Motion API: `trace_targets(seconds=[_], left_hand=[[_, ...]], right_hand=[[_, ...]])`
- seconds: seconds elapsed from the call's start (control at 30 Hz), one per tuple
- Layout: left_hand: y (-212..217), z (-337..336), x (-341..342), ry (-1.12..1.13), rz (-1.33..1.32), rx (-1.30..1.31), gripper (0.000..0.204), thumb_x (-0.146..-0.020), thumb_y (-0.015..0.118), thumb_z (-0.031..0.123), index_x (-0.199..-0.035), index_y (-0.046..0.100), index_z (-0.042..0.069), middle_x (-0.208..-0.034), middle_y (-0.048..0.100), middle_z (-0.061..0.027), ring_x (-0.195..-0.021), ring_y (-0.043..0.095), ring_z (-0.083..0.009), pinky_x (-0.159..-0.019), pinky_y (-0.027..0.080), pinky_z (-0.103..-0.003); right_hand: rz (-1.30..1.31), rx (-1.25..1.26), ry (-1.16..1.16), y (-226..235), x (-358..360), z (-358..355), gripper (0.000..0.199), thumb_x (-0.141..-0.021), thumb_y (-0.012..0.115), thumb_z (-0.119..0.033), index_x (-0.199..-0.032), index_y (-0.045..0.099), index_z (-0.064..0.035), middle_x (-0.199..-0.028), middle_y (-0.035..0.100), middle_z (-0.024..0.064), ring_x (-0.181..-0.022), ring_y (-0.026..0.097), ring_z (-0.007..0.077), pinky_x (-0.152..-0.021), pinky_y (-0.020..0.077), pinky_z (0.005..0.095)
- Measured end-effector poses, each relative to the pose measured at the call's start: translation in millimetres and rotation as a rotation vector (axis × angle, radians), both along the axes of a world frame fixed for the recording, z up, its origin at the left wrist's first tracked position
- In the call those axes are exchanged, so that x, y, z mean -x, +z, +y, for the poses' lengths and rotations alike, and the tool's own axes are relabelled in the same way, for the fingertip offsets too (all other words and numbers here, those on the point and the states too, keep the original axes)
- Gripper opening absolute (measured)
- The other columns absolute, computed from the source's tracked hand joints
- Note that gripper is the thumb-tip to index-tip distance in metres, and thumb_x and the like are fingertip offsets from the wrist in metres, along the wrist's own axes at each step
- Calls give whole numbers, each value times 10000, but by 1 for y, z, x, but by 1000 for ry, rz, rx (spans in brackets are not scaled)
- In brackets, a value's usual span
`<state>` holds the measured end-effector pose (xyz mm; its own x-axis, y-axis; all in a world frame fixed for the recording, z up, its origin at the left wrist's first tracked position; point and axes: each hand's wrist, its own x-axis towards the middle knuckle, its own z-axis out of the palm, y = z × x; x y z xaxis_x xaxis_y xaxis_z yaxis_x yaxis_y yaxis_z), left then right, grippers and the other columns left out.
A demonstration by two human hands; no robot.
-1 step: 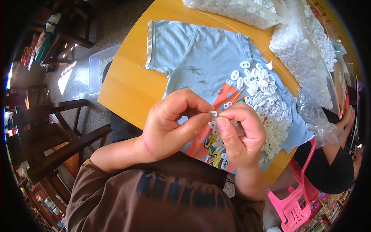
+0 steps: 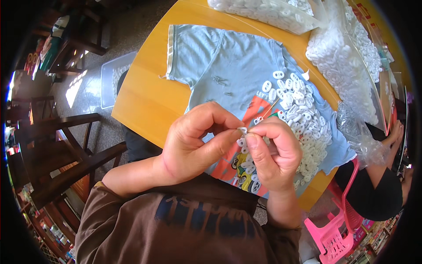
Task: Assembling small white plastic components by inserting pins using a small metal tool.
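Above the table, my left hand (image 2: pixel 198 136) pinches a small white plastic piece (image 2: pixel 242 130) between thumb and forefinger. My right hand (image 2: pixel 274 154) meets it there, thumb and forefinger closed at the piece's right end; whether something tiny sits between those fingertips is hidden. Beneath both hands a light blue T-shirt (image 2: pixel 228 53) with an orange print lies spread out. On it, to the right, is a heap of white oval two-hole plastic pieces (image 2: pixel 303 110). Several small metal springs (image 2: pixel 218 80) lie on the cloth further left. A thin stick (image 2: pixel 272 107) rests beside the heap.
Clear bags of white pieces (image 2: pixel 338 66) stand at the far right of the wooden table (image 2: pixel 140 88). Beside them lies a bag of metal springs (image 2: pixel 351 123). A pink plastic chair (image 2: pixel 336 237) and another person's arm (image 2: pixel 389 149) are at right, dark wooden chairs (image 2: pixel 66 158) at left.
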<state>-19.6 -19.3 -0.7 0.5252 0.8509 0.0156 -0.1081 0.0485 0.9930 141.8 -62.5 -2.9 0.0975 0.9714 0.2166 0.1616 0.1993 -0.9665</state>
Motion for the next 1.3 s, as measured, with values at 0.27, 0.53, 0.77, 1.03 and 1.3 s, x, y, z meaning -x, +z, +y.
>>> trace_targets(seconds=[0.27,0.53,0.77,1.03,1.3], left_hand=[[5,1,-4,12,0,114,58,-819,577,-28,-870,555,-11,-775,564,-48,-644,563,-65,-577,453,-207],[1,3,-8,37,-47,12,84,-842,563,-16,-918,530,-4,-791,561,-35,-669,547,-58,-581,452,-204],[2,4,-6,-67,-193,310,94,-872,549,43,-946,514,-2,-820,563,-32,-692,541,-73,-613,463,-212],[2,4,-4,-61,-282,401,124,-870,545,36,-977,512,-15,-821,566,-48,-711,548,-80,-637,469,-211],[2,3,1,-21,-133,141,154,-833,550,-36,-987,558,-31,-859,549,-55,-664,580,-91,-571,471,-207]], right_hand=[[53,60,29,3,-4,-1,56,-776,625,3,-799,574,1,-680,558,54,-579,509,137,-536,401,238],[115,60,-71,0,0,-4,65,-773,634,12,-827,598,7,-723,588,52,-628,534,132,-579,411,235],[53,-27,-91,0,-1,0,89,-757,651,15,-833,607,3,-729,606,64,-630,557,143,-580,429,240],[-180,-194,-54,0,-3,4,176,-711,680,29,-880,647,-9,-718,620,54,-590,556,136,-531,430,239],[-174,-165,-53,-2,-2,2,157,-701,686,26,-846,637,-9,-672,603,50,-559,538,145,-503,410,246]])
